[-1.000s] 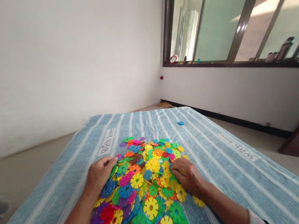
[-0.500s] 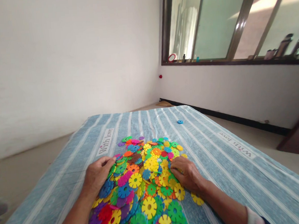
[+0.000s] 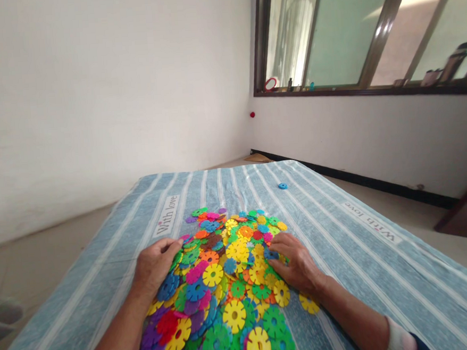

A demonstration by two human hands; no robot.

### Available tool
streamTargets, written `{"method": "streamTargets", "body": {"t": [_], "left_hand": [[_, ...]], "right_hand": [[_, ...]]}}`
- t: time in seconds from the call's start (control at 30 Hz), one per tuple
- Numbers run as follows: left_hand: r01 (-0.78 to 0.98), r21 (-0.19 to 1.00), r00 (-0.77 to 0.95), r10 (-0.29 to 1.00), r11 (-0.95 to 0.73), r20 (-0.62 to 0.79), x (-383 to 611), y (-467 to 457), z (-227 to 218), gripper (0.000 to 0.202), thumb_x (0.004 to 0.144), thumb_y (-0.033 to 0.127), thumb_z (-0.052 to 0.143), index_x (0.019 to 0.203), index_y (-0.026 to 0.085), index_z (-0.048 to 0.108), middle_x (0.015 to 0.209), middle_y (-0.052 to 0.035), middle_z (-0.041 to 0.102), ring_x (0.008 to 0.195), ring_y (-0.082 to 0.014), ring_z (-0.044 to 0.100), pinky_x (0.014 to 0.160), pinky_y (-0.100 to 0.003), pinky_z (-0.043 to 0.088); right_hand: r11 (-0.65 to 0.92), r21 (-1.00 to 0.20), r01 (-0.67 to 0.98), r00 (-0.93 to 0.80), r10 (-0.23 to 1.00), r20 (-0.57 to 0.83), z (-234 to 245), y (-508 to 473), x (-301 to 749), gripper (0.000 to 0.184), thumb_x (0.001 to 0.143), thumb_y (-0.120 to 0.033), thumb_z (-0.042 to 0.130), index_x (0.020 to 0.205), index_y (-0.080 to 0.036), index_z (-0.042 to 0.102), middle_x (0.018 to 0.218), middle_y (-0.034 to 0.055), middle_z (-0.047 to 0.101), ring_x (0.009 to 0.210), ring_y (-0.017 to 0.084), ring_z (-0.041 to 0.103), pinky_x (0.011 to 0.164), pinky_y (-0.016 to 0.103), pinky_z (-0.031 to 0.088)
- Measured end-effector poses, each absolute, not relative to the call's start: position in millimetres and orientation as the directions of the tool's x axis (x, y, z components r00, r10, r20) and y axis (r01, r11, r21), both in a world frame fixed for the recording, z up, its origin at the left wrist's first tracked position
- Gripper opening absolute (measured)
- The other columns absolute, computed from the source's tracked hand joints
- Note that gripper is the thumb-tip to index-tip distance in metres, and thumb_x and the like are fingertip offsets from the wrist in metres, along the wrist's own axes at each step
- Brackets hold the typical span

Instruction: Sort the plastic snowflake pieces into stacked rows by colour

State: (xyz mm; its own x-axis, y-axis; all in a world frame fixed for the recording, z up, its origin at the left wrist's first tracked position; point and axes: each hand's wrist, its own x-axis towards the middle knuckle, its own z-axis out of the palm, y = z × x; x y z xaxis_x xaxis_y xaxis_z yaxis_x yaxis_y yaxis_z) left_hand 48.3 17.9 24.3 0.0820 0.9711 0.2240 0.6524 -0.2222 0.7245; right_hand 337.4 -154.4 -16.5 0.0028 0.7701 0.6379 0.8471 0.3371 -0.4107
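Observation:
A heap of flower-shaped plastic discs point(image 3: 234, 316) in many colours, notched round their edges, lies on the striped cloth. My left hand point(image 3: 156, 263) rests against the heap's left side, its fingers curled and thumb near the fingertips; whatever they pinch is hidden. On the right side, my right hand point(image 3: 295, 260) reaches over the discs with thumb and fingers apart. A blue disc point(image 3: 270, 254) shows in the gap between them, and I cannot make out a firm grip on it. Yellow discs point(image 3: 282, 293) lie just below that hand.
The blue striped cloth point(image 3: 139, 203) covers the bed-like surface. A lone blue disc point(image 3: 283, 186) lies near its far edge. Behind stand a white wall point(image 3: 111, 87) and a window ledge point(image 3: 331, 89) bearing a round red-rimmed mirror point(image 3: 270, 84) and bottles point(image 3: 455, 62).
My right hand's thumb and fingers have spread apart, uncovering the blue disc between them. The left hand keeps its place at the heap's edge. The view has shifted slightly.

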Motion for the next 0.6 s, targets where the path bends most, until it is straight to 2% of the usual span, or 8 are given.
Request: {"method": "streamTargets", "body": {"t": [0.2, 0.37, 0.6], "left_hand": [[0.640, 0.728, 0.095, 0.966, -0.245, 0.241, 45.9, 21.7, 20.1, 0.031, 0.066, 0.049, 0.054, 0.065, 0.021, 0.068, 0.061, 0.0029, 0.068, 0.066, -0.0189, 0.062, 0.061, -0.024, 0.044], [0.640, 0.727, 0.099, 0.965, -0.248, 0.242, 45.5, 20.7, 20.2, 0.031, 0.067, 0.049, 0.054, 0.066, 0.021, 0.068, 0.062, 0.0028, 0.068, 0.067, -0.0193, 0.062, 0.063, -0.024, 0.044], [0.653, 0.722, 0.090, 0.970, -0.227, 0.224, 47.2, 17.9, 25.3, 0.033, 0.067, 0.050, 0.054, 0.066, 0.020, 0.068, 0.060, 0.0033, 0.067, 0.067, -0.0186, 0.062, 0.061, -0.023, 0.043]], "right_hand": [[0.240, -0.413, 0.878, 0.049, 0.815, 0.577, -19.7, -154.6, 340.2, 0.028, 0.077, -0.024, 0.067, 0.105, -0.020, 0.069, 0.115, 0.0094, 0.064, 0.122, 0.029, 0.046, 0.103, 0.046, 0.038], [0.136, -0.418, 0.898, 0.090, 0.874, 0.478, -16.7, -155.2, 338.3, 0.027, 0.082, -0.030, 0.065, 0.106, -0.020, 0.070, 0.120, 0.0112, 0.062, 0.125, 0.031, 0.044, 0.105, 0.049, 0.036], [0.116, -0.431, 0.895, 0.093, 0.896, 0.434, -14.0, -153.5, 338.2, 0.027, 0.078, -0.025, 0.069, 0.105, -0.020, 0.070, 0.122, 0.0110, 0.060, 0.126, 0.030, 0.043, 0.106, 0.047, 0.035]]}}
